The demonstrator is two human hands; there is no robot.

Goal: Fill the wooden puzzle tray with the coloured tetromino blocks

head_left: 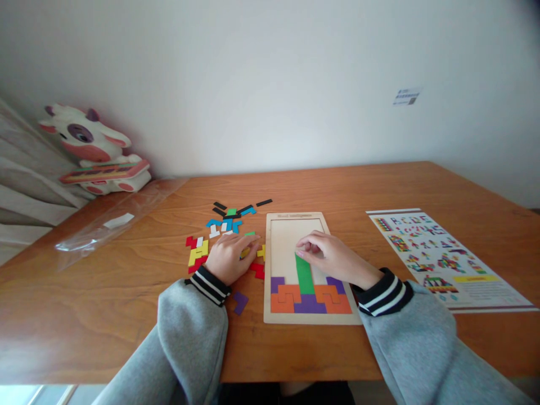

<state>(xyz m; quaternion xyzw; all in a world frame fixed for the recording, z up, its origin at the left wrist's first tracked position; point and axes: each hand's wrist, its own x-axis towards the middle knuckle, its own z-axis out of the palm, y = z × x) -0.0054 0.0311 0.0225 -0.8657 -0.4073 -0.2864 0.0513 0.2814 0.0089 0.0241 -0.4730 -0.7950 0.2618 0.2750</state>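
Note:
My right hand point(323, 256) is over the wooden puzzle board point(310, 319), its fingers pinched at the upper end of a green puzzle piece point(304, 275). The lower end of that long green strip meets orange pieces point(284, 302) and a purple piece point(310, 307) fitted along the near side of the tray. More purple shows at both sides of the tray. To the left, my left hand point(230, 257) rests low over loose pieces, thumb and forefinger a little apart. Yellow shows in the gap between them. A loose purple piece point(241, 302) lies near the left wrist.
Red, yellow point(198, 253), white, blue and black pieces point(264, 202) are scattered left of the board. A printed pattern sheet point(447, 256) lies on the right. Clear plastic wrapping point(113, 222) and a cow-shaped toy keyboard point(101, 152) are at the far left. A wall stands behind.

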